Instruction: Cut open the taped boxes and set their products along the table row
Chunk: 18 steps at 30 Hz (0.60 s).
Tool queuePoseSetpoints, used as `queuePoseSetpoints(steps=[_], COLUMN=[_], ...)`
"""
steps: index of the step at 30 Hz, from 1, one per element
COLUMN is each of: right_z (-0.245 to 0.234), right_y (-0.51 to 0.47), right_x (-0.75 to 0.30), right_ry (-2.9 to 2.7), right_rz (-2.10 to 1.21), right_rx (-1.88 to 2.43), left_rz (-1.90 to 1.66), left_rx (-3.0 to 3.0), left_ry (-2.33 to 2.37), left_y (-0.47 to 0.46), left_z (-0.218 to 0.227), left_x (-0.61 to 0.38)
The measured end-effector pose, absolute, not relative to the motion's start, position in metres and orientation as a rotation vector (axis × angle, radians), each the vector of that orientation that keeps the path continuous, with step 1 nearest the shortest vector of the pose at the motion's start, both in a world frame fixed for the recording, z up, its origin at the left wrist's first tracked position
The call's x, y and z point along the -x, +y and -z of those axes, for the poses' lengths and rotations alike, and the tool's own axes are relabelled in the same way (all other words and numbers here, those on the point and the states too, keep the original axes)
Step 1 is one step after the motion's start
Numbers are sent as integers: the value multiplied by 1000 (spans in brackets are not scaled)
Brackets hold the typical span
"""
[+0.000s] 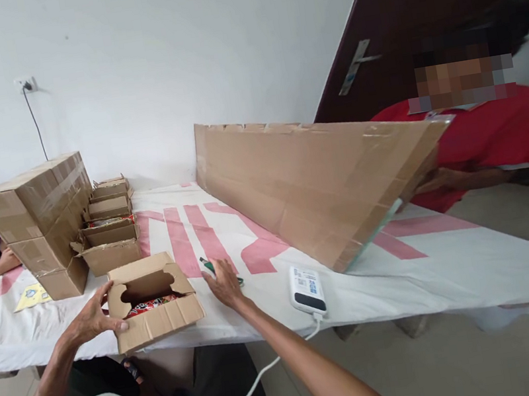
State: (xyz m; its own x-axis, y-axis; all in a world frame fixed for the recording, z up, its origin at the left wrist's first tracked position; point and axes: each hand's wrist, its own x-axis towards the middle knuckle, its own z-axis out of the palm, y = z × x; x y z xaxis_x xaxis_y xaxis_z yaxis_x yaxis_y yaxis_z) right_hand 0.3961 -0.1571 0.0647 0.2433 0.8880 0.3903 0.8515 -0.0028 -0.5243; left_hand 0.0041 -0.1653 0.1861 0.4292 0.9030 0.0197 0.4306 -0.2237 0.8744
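Two bare hands work near the front edge of a cloth-covered table (266, 308).
The left hand (93, 317) clasps the left end of an open box (161, 325), thumb on its near flap, the box's near side reaching the table's edge; red packets (150, 306) show inside. The right hand (225, 286) lies over a green tool (208, 265), fingers bent; whether they pinch it, I cannot tell. White cloth separates that hand from a white device (306, 286); a tall cardboard piece (303, 185) bounds the space beyond.
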Motion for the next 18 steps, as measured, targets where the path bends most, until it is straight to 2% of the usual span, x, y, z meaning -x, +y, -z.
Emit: queuePoseSetpoints(steps=[6, 11, 18], right_z=[-120, -146, -144], right_y=[-186, -198, -194], right_x=[-343, -327, -321], right_ry=[-1627, -1779, -1821], right_rz=[-460, -480, -288], right_rx=[1252, 1360, 1434], left_rz=[-718, -777, -793], left_rx=[-1797, -2002, -2214], left_ry=[1192, 1388, 1657], left_y=[-167, -170, -174], left_z=[-185, -187, -183], left_x=[-2, -16, -48])
